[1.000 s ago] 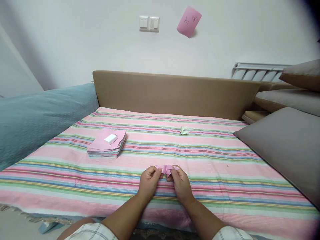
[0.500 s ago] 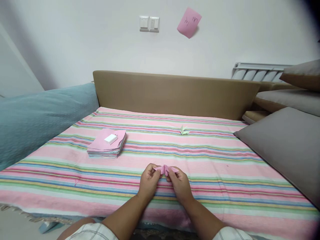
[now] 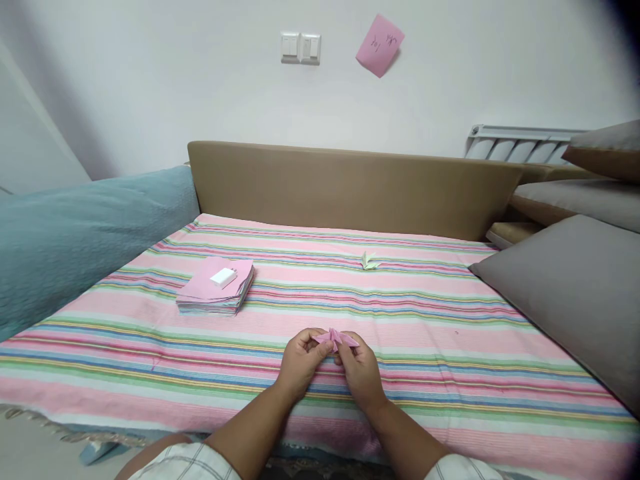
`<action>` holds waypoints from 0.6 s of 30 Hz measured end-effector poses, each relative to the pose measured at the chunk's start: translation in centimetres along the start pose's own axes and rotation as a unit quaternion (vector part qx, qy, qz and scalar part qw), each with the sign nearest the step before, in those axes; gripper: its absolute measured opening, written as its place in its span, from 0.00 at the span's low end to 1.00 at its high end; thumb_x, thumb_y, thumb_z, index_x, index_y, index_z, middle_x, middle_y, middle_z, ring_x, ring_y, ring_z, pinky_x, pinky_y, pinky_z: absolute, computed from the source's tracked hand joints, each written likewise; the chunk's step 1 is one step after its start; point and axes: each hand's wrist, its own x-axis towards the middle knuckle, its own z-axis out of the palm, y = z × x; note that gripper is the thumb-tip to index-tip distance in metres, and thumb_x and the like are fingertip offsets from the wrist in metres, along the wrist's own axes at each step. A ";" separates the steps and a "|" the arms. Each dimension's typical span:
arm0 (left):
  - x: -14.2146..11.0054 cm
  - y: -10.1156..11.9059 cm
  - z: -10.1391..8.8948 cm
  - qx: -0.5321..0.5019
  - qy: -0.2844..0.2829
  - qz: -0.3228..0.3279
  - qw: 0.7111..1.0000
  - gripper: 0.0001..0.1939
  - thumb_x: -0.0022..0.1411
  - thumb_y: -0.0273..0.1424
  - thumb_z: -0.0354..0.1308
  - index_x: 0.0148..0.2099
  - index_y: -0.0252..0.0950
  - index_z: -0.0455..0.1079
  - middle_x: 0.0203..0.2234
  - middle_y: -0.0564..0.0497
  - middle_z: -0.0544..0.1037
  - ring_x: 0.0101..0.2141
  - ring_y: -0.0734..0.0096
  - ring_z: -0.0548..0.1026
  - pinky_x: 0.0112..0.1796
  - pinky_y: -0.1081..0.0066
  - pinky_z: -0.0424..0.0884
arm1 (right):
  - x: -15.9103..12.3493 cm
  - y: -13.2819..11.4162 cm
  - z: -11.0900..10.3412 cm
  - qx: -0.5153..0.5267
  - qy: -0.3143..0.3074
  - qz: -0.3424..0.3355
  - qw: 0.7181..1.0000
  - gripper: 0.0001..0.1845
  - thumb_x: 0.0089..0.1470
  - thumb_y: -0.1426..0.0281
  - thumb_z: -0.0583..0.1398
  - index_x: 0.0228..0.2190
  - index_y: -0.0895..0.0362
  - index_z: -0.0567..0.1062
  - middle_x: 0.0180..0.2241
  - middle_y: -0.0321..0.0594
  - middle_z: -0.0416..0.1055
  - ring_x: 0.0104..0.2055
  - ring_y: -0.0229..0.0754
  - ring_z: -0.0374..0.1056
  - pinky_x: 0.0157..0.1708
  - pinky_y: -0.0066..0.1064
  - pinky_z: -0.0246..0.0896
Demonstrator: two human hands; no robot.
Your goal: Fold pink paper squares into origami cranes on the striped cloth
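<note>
We see a white adapter (image 3: 223, 277) on a paper stack (image 3: 210, 309), then our left hand (image 3: 301, 361) and right hand (image 3: 362, 370), fingers pinching the pink folded paper (image 3: 334, 337) between them over striped cloth (image 3: 280, 317), and, beyond, a pale-green folded piece (image 3: 369, 263)

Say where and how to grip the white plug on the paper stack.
Probably from above, pinching the long sides of the white plug: it lies flat atop the paper stack, its body blocky and its small prongs toward the right.
</note>
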 end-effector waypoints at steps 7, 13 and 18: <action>-0.2 0.5 0.3 0.074 0.034 0.020 0.996 0.10 0.47 0.34 0.64 0.27 0.33 0.68 0.25 0.52 0.73 0.28 0.73 0.69 0.32 0.74 0.64 | 0.1 -0.4 0.2 -0.021 0.010 -0.016 1.000 0.16 0.49 0.57 0.58 0.30 0.58 0.73 0.22 0.36 0.68 0.23 0.37 0.61 0.23 0.27 0.56; -0.1 0.3 0.2 0.100 0.048 0.014 0.994 0.11 0.47 0.35 0.63 0.30 0.33 0.69 0.22 0.54 0.72 0.26 0.74 0.68 0.30 0.74 0.64 | 0.1 -0.5 0.2 -0.054 0.012 -0.017 0.998 0.19 0.51 0.56 0.56 0.33 0.59 0.75 0.24 0.38 0.70 0.25 0.39 0.63 0.24 0.28 0.57; 0.0 -0.1 -0.1 0.119 0.051 0.022 0.991 0.12 0.50 0.38 0.61 0.28 0.33 0.70 0.23 0.52 0.72 0.27 0.72 0.68 0.33 0.73 0.65 | 0.1 -0.5 0.2 -0.071 0.022 -0.027 0.997 0.20 0.52 0.56 0.55 0.30 0.60 0.76 0.22 0.38 0.69 0.25 0.39 0.63 0.24 0.28 0.57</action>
